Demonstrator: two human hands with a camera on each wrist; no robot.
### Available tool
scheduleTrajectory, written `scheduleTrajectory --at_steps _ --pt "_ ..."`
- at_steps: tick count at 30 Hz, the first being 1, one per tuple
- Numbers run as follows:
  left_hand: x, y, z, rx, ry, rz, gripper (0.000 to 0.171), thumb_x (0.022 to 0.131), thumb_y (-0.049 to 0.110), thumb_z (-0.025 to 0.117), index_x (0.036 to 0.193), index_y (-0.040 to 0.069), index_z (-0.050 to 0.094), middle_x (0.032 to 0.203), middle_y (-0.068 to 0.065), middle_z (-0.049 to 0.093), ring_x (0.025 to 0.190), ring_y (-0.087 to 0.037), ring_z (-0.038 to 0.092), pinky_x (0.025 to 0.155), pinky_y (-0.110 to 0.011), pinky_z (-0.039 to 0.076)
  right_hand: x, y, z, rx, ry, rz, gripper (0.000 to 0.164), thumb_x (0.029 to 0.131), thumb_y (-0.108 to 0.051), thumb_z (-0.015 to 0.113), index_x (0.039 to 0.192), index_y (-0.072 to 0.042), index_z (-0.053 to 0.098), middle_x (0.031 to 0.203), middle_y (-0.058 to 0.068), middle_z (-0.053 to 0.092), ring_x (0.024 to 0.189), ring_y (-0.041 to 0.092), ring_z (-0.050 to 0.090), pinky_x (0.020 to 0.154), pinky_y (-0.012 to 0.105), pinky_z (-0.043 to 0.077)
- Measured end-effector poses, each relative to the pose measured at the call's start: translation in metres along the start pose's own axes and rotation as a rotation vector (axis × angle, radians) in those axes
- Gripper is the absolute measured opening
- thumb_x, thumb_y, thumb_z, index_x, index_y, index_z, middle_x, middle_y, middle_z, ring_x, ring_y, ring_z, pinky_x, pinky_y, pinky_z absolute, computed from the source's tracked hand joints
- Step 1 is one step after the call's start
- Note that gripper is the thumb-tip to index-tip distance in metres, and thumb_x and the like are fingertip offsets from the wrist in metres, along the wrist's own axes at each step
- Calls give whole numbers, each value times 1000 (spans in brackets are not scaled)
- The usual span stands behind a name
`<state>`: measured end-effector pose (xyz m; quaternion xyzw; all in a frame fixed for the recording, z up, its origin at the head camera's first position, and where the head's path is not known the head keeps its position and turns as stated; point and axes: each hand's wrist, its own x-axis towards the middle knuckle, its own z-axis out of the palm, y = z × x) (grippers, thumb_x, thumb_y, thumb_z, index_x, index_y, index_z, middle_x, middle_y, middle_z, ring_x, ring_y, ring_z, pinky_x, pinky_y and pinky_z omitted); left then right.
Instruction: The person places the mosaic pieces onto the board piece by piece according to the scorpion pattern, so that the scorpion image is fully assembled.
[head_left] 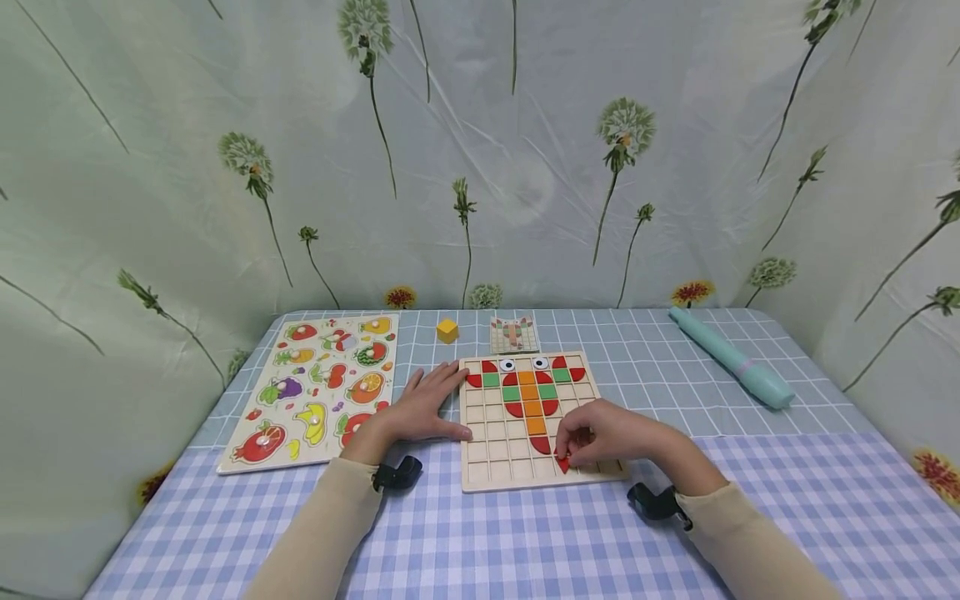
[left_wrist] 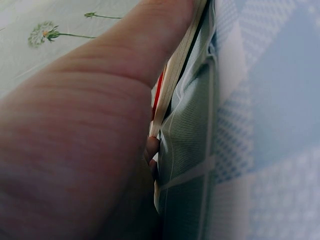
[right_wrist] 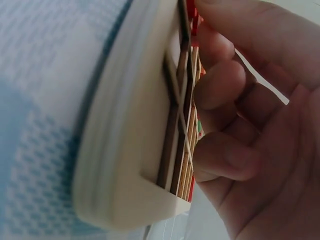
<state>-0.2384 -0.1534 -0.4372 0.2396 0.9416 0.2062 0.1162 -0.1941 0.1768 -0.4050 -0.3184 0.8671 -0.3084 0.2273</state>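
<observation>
A wooden grid board (head_left: 491,475) lies in front of me, with red, green and orange pieces and two round eye pieces set in its squares. My left hand (head_left: 420,408) rests along the board's left edge, fingers and thumb extended, fingertips at its upper left corner. At the board's lower part my right hand (head_left: 611,429) pinches a small red piece (head_left: 564,465) between thumb and fingers, just below the red rounded piece (head_left: 540,445) that ends the orange column (head_left: 532,408). In the right wrist view, the other fingers curl close over the grid grooves.
A fruit puzzle board (head_left: 281,433) lies to the left. Behind the grid board are a small pattern card (head_left: 514,335) and a yellow block (head_left: 447,331). A teal tube-shaped object (head_left: 731,358) lies at the back right. Checked cloth (head_left: 465,550) covers the near table.
</observation>
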Motion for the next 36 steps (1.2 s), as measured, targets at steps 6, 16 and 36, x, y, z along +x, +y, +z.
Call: scheduleTrajectory --at_steps 6,16,36 --pt "-1 -1 0 -1 -6 0 108 79 63 75 161 17 22 170 -6 13 158 -29 6 126 -58 -2 1 1 3 -19 9 -5 9 86 -14 78 85 -21 73 75 -10 60 71 6 55 66 19 49" --pt "1 -4 2 3 -10 -11 108 79 64 74 161 18 21 170 -5 12 158 -29 5 127 -57 -2 5 3 6 -7 24 -4 12 85 -16 80 82 -22 70 72 -9 58 68 5 53 63 18 46" --pt "3 -3 3 5 -8 -7 108 79 64 74 161 19 21 170 -5 13 158 -28 6 126 -57 -2 3 9 0 -48 89 54 13 87 -23 78 81 -25 67 72 -10 57 70 7 53 64 20 45"
